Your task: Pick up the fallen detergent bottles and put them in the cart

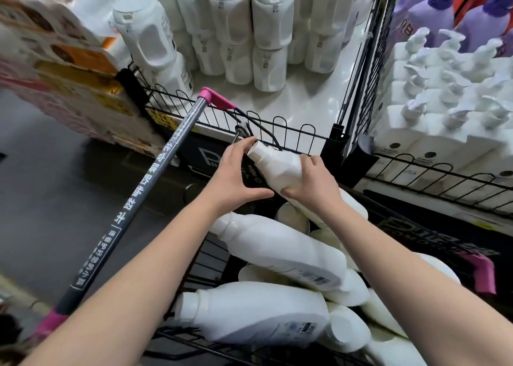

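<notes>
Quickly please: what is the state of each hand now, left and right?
Left hand: holds the white detergent bottle at its cap end.
Right hand: grips the same bottle around its body.

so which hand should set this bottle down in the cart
Right, probably. The right hand wraps the body of the bottle, above the cart; the left hand holds only its cap end.
</notes>
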A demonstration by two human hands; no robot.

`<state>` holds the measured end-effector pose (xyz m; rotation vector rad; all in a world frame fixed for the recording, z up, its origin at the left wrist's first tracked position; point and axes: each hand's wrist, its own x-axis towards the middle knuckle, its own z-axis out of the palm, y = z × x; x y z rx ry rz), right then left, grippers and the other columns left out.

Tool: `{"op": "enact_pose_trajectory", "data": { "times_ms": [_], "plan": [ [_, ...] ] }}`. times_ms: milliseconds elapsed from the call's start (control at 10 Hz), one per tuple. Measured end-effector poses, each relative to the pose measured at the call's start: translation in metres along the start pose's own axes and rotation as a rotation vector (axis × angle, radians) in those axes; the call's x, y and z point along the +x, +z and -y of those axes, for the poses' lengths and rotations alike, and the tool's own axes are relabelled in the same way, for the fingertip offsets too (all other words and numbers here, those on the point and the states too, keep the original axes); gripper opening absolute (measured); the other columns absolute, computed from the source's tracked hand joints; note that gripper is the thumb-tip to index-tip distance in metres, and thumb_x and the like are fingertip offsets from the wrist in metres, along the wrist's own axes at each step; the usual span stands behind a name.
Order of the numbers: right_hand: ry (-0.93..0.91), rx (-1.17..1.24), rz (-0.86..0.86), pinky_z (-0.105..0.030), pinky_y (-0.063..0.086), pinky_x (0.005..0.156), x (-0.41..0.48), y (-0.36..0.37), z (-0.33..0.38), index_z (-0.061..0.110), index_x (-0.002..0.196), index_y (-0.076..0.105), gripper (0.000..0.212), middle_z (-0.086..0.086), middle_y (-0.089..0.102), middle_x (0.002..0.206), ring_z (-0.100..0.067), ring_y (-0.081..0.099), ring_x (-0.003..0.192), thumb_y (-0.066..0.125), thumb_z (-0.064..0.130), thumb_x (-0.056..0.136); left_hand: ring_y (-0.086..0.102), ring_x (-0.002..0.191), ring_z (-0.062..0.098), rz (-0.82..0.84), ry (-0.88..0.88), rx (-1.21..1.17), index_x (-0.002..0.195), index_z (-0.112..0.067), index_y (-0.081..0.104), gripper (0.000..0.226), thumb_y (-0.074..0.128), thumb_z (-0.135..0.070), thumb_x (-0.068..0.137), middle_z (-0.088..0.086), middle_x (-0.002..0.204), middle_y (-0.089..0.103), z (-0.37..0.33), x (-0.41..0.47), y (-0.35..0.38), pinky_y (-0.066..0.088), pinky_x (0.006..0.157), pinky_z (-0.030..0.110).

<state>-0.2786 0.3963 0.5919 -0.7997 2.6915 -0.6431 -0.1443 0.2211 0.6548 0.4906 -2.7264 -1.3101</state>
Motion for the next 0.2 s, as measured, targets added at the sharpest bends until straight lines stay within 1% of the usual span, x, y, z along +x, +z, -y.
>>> {"op": "enact_pose_trajectory", "data": {
  "times_ms": [100, 200],
  "plan": [
    [-0.016, 0.006, 0.015, -0.043, 0.049, 0.101, -0.010, -0.008, -0.003, 0.015, 0.148, 0.044, 0.089, -0.008, 0.051, 0.142, -0.032, 0.054, 0.128, 0.085, 0.044, 0.075, 0.032, 0.144, -0.006, 0.007, -0.004, -0.014, 0.158, -0.037, 0.029, 0.109, 0.096, -0.036, 0.072, -0.014, 0.157, 0.033, 0.000, -0.004, 0.000, 0.024, 0.118, 0.016],
    [-0.043, 0.126, -0.053, -0.045, 0.044, 0.111, -0.020, -0.017, -0.012, 0.018, 0.152, 0.044, 0.089, -0.006, 0.054, 0.144, -0.029, 0.053, 0.131, 0.085, 0.046, 0.079, 0.032, 0.148, -0.004, 0.024, 0.011, -0.051, 0.158, -0.037, 0.031, 0.109, 0.096, -0.041, 0.071, -0.016, 0.158, 0.035, 0.001, -0.005, 0.001, 0.026, 0.126, 0.026]
  ]
}}
